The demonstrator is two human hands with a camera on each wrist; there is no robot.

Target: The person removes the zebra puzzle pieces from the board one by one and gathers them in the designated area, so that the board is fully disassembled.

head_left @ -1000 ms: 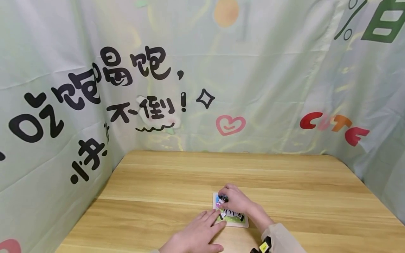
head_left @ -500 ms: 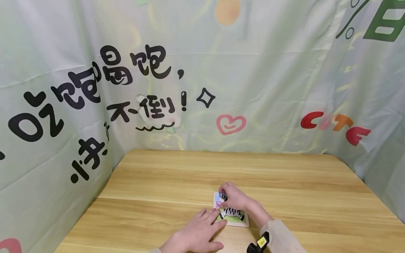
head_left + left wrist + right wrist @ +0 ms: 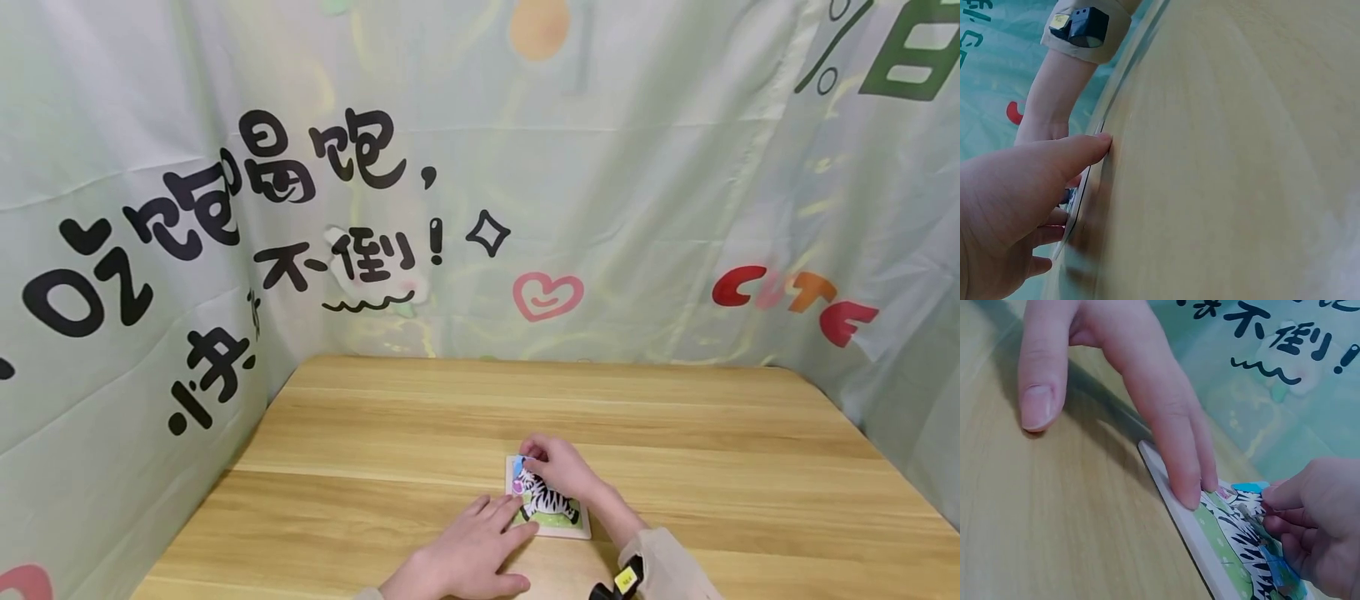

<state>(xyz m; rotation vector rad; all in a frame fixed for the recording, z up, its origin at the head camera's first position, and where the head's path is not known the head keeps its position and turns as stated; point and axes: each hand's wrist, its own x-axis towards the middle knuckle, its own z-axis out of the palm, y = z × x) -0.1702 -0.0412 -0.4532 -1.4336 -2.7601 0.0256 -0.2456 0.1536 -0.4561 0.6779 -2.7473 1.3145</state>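
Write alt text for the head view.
A person's right grip appears to pinch a puzzle piece near the far edge of a zebra puzzle, while the left grip rests spread fingers on the near-left part. The puzzle lies flat on a wood-grain table before a pale green curtain printed with black characters.

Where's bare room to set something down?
Bare table lies between the zebra puzzle and the back curtain, and right of the right sleeve. Crowded: the puzzle, left hand on its near-left side, right hand over its far edge.
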